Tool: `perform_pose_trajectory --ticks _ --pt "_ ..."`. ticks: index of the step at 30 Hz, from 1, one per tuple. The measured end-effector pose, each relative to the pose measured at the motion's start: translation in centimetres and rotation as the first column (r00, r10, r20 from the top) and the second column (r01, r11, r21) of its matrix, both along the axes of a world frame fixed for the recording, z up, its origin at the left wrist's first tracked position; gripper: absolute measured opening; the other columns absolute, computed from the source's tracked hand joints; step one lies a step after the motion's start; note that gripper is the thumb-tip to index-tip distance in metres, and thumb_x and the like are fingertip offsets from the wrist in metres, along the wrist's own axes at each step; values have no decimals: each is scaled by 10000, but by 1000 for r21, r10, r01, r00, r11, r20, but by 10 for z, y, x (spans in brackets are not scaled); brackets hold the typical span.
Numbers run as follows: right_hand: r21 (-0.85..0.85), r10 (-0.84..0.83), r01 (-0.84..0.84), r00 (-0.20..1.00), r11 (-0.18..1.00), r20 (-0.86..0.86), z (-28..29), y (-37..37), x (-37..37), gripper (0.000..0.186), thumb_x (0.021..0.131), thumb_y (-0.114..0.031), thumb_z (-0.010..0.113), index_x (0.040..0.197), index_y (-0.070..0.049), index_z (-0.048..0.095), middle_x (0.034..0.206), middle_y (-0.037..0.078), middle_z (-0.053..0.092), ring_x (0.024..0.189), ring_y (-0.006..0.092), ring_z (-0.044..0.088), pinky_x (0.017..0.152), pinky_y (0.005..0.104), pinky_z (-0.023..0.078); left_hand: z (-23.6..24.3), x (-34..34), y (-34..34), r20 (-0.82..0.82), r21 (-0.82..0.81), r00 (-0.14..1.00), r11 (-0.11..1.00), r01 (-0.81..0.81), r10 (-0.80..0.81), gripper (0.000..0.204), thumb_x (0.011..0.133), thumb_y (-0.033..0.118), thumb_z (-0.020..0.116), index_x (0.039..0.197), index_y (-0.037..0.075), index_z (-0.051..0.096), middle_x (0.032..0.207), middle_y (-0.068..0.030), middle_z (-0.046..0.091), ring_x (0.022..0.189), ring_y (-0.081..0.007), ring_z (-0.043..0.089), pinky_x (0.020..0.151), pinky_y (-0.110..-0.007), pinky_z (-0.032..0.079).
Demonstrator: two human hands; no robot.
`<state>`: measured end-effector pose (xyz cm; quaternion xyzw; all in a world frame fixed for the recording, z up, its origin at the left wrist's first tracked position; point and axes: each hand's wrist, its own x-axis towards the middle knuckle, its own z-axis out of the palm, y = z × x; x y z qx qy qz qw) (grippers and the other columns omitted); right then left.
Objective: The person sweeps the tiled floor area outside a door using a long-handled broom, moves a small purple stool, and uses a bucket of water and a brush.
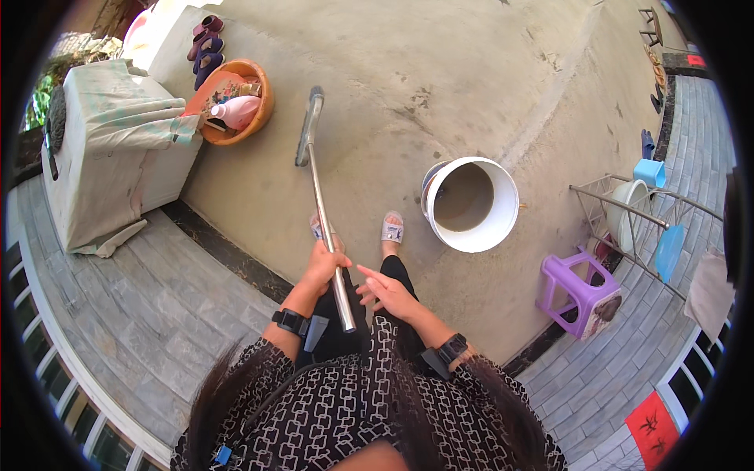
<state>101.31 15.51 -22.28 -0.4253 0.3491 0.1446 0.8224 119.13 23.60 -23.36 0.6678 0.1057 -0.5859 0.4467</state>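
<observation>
My left hand point(320, 265) is wrapped round the shiny metal handle of a mop point(316, 177) with a long, flat grey head. The handle slants away from me, and its near end sticks out below my hand. The mop head is far in front, next to an orange basin; whether it touches the floor I cannot tell. Just right of the handle, my right hand point(390, 297) holds nothing, its fingers stretched and apart. Ahead on the right stands a white bucket point(506, 196) with murky brown water point(465, 202) in it.
The orange basin point(265, 98) holds a pink bottle point(237, 112). Left of it stands a cloth-draped white box point(118, 149), with shoes point(208, 47) behind. At right are a purple stool point(577, 294) and a metal rack point(620, 202) with basins. Dark-edged tiled strips flank the concrete floor point(440, 71).
</observation>
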Motion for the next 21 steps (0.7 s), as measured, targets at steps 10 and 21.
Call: perform_pose_trajectory --ticks 10,21 --pt "-505 337 -791 398 -345 -853 -218 -207 22 581 856 -380 410 1344 -76 329 1406 84 302 1333 222 189 1079 458 100 90 49 107 -146 51 919 930 -364 367 386 635 -50 455 1021 -50 439 693 -145 575 305 -145 398 289 -272 361" --pt "-448 384 -861 339 -241 -859 -234 -203 58 497 797 -494 484 1040 -91 647 1200 82 495 1172 236 374 1047 460 155 90 15 183 -316 170 720 784 -597 617 325 680 -10 469 998 -77 478 743 -141 574 363 -108 359 365 -247 313"
